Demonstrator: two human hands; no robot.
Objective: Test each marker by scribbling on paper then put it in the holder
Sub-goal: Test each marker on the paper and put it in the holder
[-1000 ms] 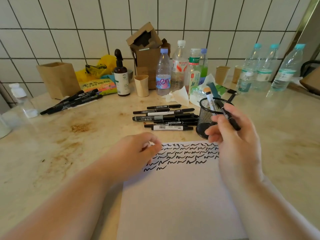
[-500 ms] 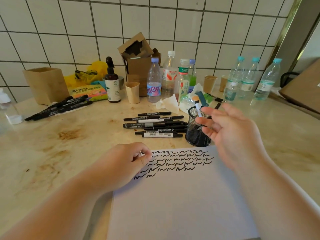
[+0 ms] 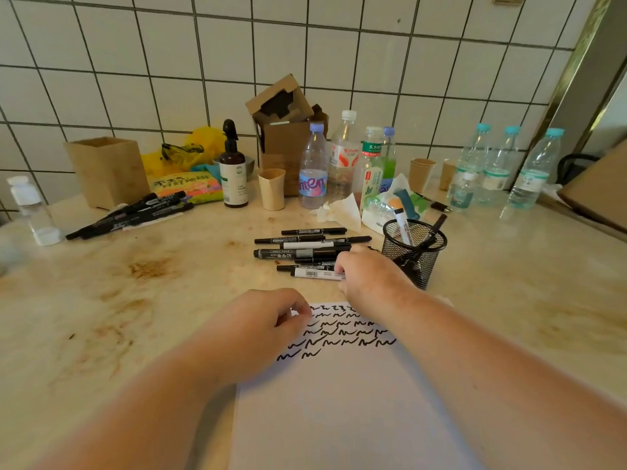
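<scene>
A white paper sheet (image 3: 339, 401) with rows of black scribbles along its top lies in front of me. My left hand (image 3: 258, 330) sits on its top left corner, fingers curled, thumb and forefinger pinching the corner. Behind the sheet lies a pile of black markers (image 3: 305, 245). My right hand (image 3: 369, 276) reaches into the pile, and its curled fingers grip the right end of the nearest white-labelled marker (image 3: 315, 274). Right of the pile stands the black mesh holder (image 3: 420, 266) with a white marker (image 3: 402, 222) and a black marker (image 3: 434, 228) in it.
A second bunch of black markers (image 3: 129, 212) lies at the far left. Along the tiled wall stand a wooden box (image 3: 105, 171), a brown spray bottle (image 3: 233, 178), a paper cup (image 3: 271, 189), a cardboard box (image 3: 285, 130) and several water bottles (image 3: 492, 164). A crumpled tissue (image 3: 342, 212) lies behind the pile.
My right hand dropped the black marker into the holder, then moved left and down onto the marker pile. My left hand stayed on the paper's corner.
</scene>
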